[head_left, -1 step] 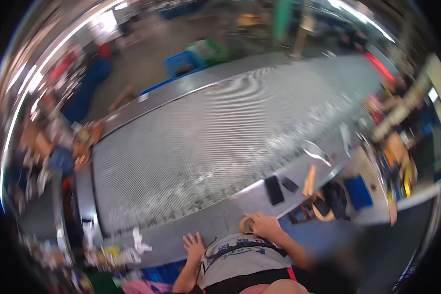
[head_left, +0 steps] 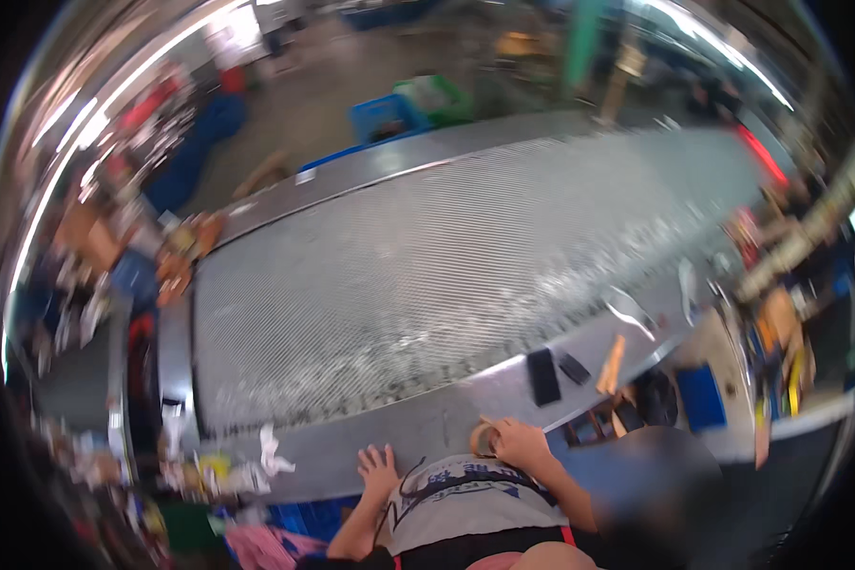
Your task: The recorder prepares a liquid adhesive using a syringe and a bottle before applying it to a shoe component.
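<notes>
My left hand [head_left: 378, 469] rests on the near metal edge [head_left: 351, 446] of a long table, fingers spread, holding nothing. My right hand [head_left: 522, 443] grips a tan ring that looks like a roll of tape [head_left: 484, 438], standing at the same edge just in front of my body. Beyond both hands stretches a wide grey, finely ribbed surface [head_left: 380, 275], with shiny, clear-looking bits along its near side. Right of the roll, a black phone-like slab [head_left: 543, 377] and a smaller dark object [head_left: 574, 369] lie on the metal edge.
A tan strip [head_left: 612, 365] and thin white pieces [head_left: 629, 313] lie farther right. Beside them is a blue flat rectangle [head_left: 701, 397]. A crumpled white scrap [head_left: 274, 451] sits at left. Blue [head_left: 380, 118] and green [head_left: 434, 96] bins stand beyond the far edge.
The whole view has shifted slightly, so the table appears a little lower and farther right. Both hands keep their places, the right still on the roll of tape.
</notes>
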Tool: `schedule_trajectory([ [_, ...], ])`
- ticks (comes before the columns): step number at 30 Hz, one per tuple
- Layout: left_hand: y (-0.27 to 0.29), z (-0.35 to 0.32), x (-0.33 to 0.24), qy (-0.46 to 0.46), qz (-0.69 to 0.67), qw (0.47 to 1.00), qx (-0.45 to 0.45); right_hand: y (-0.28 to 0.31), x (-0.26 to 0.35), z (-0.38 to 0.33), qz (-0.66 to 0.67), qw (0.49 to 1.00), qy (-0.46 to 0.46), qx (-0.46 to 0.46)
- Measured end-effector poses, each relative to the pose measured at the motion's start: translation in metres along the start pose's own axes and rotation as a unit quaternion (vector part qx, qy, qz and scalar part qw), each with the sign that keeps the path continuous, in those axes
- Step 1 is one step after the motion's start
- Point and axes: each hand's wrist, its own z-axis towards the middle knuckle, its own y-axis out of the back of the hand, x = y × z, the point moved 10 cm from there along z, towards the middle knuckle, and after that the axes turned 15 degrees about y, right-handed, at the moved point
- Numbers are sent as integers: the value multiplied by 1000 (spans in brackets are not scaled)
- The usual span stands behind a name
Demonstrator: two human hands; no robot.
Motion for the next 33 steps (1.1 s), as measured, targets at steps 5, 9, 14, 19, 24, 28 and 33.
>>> schedule_trajectory([
  [5,-6,4,2,-3,36,999,-38,-1,6,-1,1,1000,22,-7],
  [9,-4,0,9,33,25,998,-51,-2,11,10,-20,999,35,6],
  [14,8,2,-4,15,58,997,-38,-1,18,11,-40,998,42,17],
  [19,-1,-3,0,25,72,996,-41,-6,24,13,-50,996,78,1],
  [24,-4,-3,0,22,81,996,-40,-9,24,12,-55,996,74,13],
  [28,-4,-1,2,19,66,997,-46,-10,24,15,-54,996,74,19],
  [33,-5,-2,8,38,54,996,-52,-9,26,18,-46,995,88,9],
])
